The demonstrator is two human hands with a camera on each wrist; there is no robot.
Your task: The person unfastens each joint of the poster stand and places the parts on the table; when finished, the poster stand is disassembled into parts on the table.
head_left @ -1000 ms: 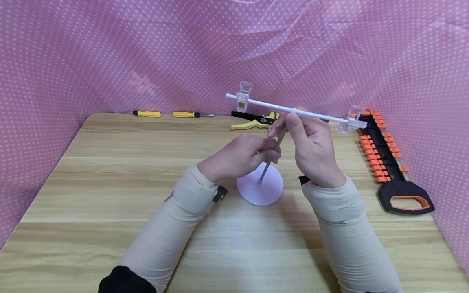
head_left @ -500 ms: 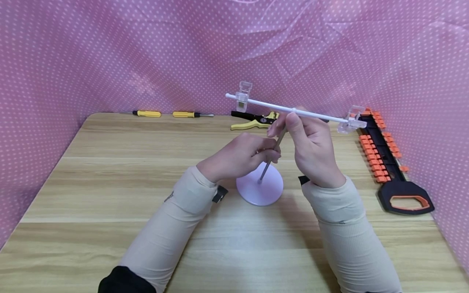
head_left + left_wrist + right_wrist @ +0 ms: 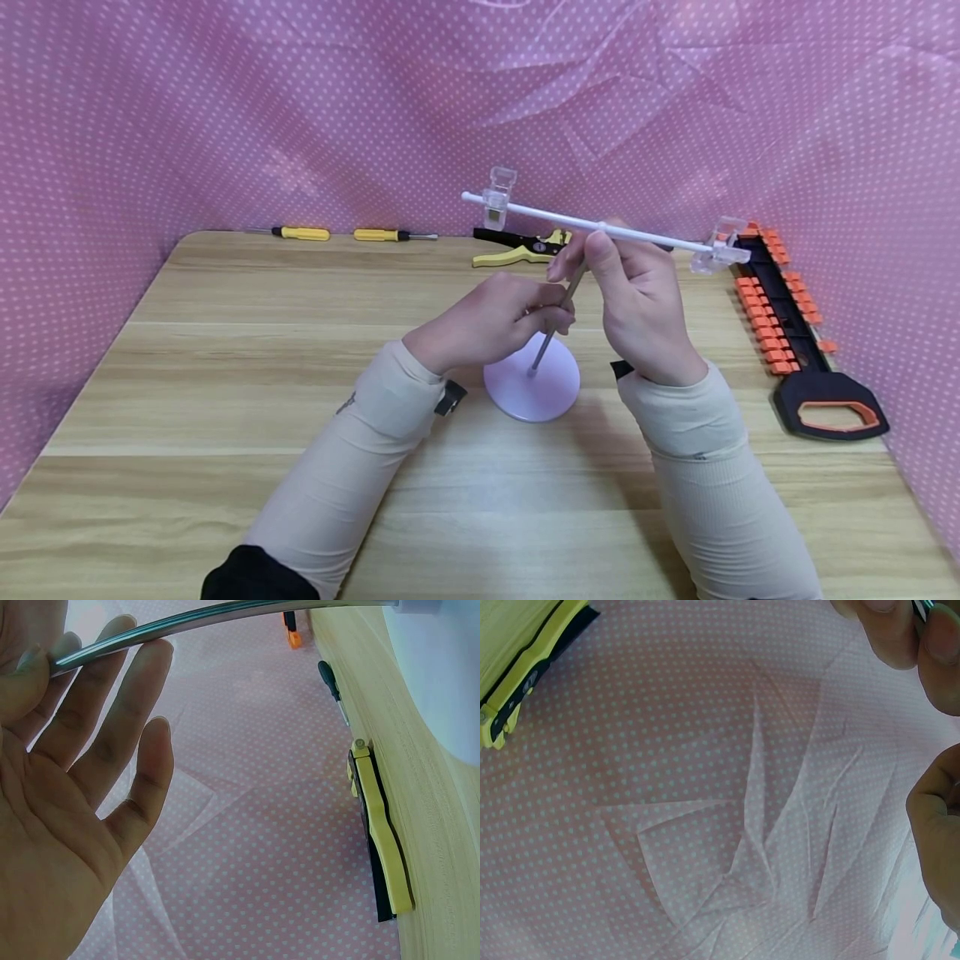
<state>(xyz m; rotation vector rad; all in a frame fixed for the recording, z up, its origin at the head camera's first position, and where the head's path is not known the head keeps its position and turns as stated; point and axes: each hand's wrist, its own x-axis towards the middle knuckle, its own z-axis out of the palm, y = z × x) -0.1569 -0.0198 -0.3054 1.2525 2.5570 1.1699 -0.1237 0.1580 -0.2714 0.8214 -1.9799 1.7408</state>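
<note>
A small stand rests on the wooden table (image 3: 225, 367): a round lilac base (image 3: 532, 387), a thin metal rod (image 3: 542, 350) leaning up to the right, and a white crossbar (image 3: 547, 215) on top. A clear clip (image 3: 498, 200) hangs at the bar's left end and another clear clip (image 3: 716, 246) at its right end. My left hand (image 3: 555, 312) pinches the rod at mid-height. In the left wrist view the left hand (image 3: 45, 664) has thumb and forefinger on the rod (image 3: 187, 622), the other fingers straight. My right hand (image 3: 592, 246) pinches the joint where rod meets crossbar.
Two yellow screwdrivers (image 3: 302, 232) (image 3: 390, 235) and yellow-black pliers (image 3: 517, 246) lie along the far edge. A black and orange hand saw (image 3: 795, 333) lies at the right edge. Pink dotted cloth (image 3: 300, 108) walls the table on three sides.
</note>
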